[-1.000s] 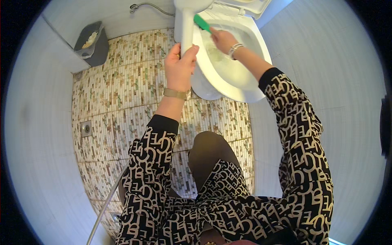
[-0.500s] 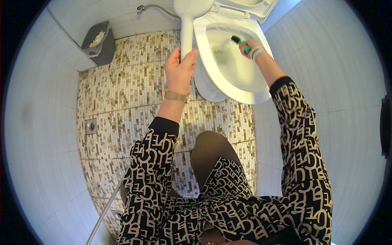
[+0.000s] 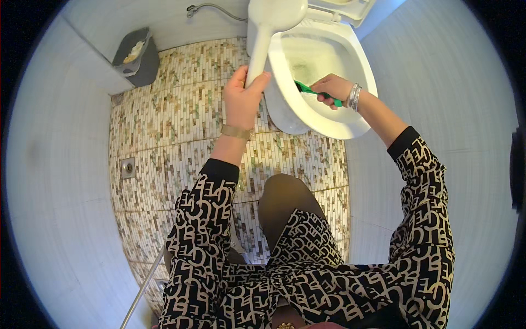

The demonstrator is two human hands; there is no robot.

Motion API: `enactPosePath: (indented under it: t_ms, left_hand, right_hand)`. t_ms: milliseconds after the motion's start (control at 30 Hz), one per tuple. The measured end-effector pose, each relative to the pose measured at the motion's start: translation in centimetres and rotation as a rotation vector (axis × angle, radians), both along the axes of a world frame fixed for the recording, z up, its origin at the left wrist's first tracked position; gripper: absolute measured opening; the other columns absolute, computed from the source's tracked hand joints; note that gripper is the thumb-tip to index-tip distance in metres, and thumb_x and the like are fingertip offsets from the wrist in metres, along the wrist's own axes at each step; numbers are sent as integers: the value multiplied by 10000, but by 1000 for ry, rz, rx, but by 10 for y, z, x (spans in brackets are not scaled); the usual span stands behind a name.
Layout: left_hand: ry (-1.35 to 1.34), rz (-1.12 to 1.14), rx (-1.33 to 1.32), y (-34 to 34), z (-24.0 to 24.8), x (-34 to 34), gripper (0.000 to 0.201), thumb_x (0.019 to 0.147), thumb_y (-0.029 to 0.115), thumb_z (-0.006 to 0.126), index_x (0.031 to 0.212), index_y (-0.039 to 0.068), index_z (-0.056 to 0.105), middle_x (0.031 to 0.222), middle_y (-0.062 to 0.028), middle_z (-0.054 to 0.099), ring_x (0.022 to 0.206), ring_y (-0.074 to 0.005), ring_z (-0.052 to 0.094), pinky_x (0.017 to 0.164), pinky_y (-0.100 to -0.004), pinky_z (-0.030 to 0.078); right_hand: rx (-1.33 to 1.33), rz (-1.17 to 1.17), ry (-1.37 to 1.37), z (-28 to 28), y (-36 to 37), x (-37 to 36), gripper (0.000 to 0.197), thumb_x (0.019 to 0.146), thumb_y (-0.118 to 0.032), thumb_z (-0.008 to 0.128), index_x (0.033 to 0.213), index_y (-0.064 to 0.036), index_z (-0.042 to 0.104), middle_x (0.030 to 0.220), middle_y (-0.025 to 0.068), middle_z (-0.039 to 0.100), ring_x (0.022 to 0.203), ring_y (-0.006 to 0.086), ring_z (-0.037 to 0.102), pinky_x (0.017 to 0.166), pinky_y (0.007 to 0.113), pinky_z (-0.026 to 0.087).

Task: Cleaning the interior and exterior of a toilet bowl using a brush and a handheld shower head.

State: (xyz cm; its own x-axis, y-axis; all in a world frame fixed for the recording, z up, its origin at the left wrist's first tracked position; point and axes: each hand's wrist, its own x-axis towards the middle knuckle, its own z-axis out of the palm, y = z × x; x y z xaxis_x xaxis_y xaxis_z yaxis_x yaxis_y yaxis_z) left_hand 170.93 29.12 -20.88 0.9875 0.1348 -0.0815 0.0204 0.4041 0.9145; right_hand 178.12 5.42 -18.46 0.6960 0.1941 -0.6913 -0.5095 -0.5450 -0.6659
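Observation:
My left hand (image 3: pixel 244 101) is wrapped round the handle of a white dipper (image 3: pixel 276 13). Its round bowl is held beside the left rim of the white toilet (image 3: pixel 331 129), overlapping the rim's back left part in view. Over the front part of the toilet bowl, my right hand (image 3: pixel 333 88) grips a green-handled brush (image 3: pixel 308 89). The brush's dark bristle end points left, at the inner side of the rim; whether it touches there I cannot tell. Water stands in the bowl. The raised lid (image 3: pixel 348 7) is partly cut off at the top.
A grey bin (image 3: pixel 145 68) with crumpled paper stands in the far left corner. Near it, a hose with a spray nozzle (image 3: pixel 192 10) hangs along the back wall. A drain (image 3: pixel 128 168) is set in the tiled floor (image 3: pixel 181 120). A thin metal pole (image 3: pixel 143 286) leans at lower left.
My right hand has drawn the brush from the back of the bowl toward its near left rim. The dipper has shifted slightly right and tilted, still in my left hand.

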Motion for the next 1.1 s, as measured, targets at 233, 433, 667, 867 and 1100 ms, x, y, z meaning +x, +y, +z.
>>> enactPosePath:
  t_ms: [233, 433, 667, 867, 1100]
  left_hand:
    - [-9, -132, -1, -25, -4, 3, 169, 805, 130, 675, 906, 9, 615, 672, 50, 527, 536, -9, 418, 462, -180, 311]
    - [-20, -253, 153, -10, -3, 0, 202, 793, 138, 681, 930, -3, 636, 678, 43, 541, 544, -10, 428, 468, -176, 316]
    - [34, -457, 153, -13, 5, 0, 161, 817, 132, 657, 923, 20, 609, 634, 42, 504, 447, -5, 359, 393, -171, 237]
    - [71, -490, 27, -23, 9, -6, 182, 823, 146, 658, 936, 14, 607, 640, 33, 508, 449, -7, 357, 389, -175, 229]
    - [62, -435, 65, -5, 7, -10, 220, 759, 160, 695, 914, 9, 653, 646, 25, 540, 512, -29, 425, 458, -191, 319]
  right_hand:
    - [91, -219, -197, -5, 16, 31, 185, 796, -100, 568, 673, 37, 548, 592, 123, 550, 444, 177, 487, 402, 338, 426]
    - [-191, 351, -146, 17, -13, -32, 364, 845, -255, 559, 563, -25, 543, 460, 44, 482, 360, 110, 441, 363, 267, 370]
    - [-1243, 1000, -269, 35, -82, -35, 174, 781, -160, 569, 778, -23, 676, 824, 145, 678, 768, 272, 665, 670, 369, 527]
    - [-1536, 910, -648, -1, -112, 28, 172, 793, -132, 585, 894, -39, 689, 918, 138, 681, 867, 291, 665, 732, 366, 540]
    - [-1193, 1069, -233, 2, -70, 2, 213, 754, -193, 605, 833, -7, 672, 875, 182, 669, 783, 299, 667, 689, 362, 536]
